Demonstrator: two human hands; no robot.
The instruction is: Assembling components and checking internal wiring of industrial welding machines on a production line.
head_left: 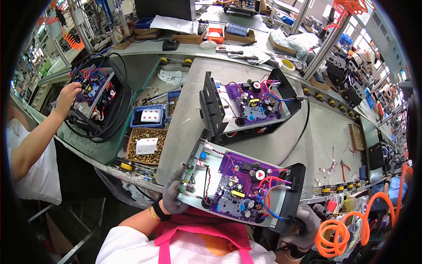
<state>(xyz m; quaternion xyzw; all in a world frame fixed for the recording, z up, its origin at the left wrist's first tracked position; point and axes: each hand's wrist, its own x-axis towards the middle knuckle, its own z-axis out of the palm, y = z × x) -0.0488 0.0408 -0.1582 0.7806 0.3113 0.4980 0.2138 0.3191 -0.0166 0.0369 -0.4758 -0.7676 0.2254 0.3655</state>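
Between my two gloved hands, close to my body, is an open electronics chassis (190,202) with a purple circuit board (239,192) and red and blue wires. My left hand (172,193) grips its left end, the fingers wrapped round the edge by the small green and black parts. At the other end, my right hand (304,226) holds the black end panel (295,193) from below; some of its fingers are hidden. Just beyond stands a second open chassis (228,127) with a similar board, on a grey metal plate (180,125). A black cable (303,137) runs from its right end.
At left, a co-worker's hand (69,94) touches another open unit (94,97). Beside the plate are a box of brass fittings (137,152) and a blue bin (140,115). Orange-handled pliers (344,165) lie at right, near a coiled orange hose (336,237).
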